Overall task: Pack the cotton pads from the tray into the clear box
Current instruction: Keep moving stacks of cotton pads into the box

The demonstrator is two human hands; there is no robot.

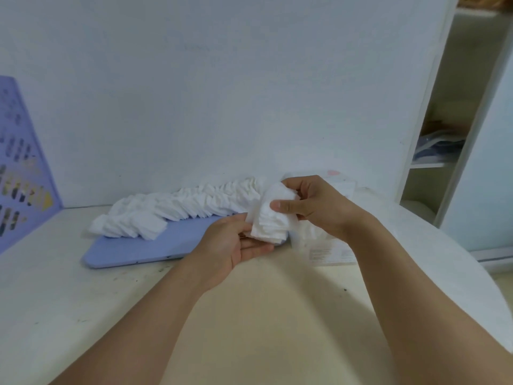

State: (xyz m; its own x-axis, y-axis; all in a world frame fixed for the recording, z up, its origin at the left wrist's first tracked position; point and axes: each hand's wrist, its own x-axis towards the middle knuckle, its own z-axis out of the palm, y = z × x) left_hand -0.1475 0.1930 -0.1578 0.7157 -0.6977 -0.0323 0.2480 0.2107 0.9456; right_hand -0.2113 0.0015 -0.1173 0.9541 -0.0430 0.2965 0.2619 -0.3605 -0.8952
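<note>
A plain white wall [222, 93] fills the upper half of the view, matte and faintly mottled. Below it lies one cream table [69, 301], smooth with dark specks and a rounded edge at 3 o'clock. At 2 o'clock stands one white shelf unit [444, 107] with open compartments. At 9 o'clock one lilac perforated basket [19, 162] leans against the wall. One flat lilac tray [144, 245], with rounded corners, sits left of centre. Along its far edge runs a long toppled row of cotton pads [180, 207], soft, white, square, too many to count. The clear box [327, 245], holding pads, sits at 3 o'clock of the tray. Above the gap between them, the right hand [313, 204] pinches a small stack of pads [270, 218] from above. The left hand [230, 245] cups the stack from below with curled fingers.
</note>
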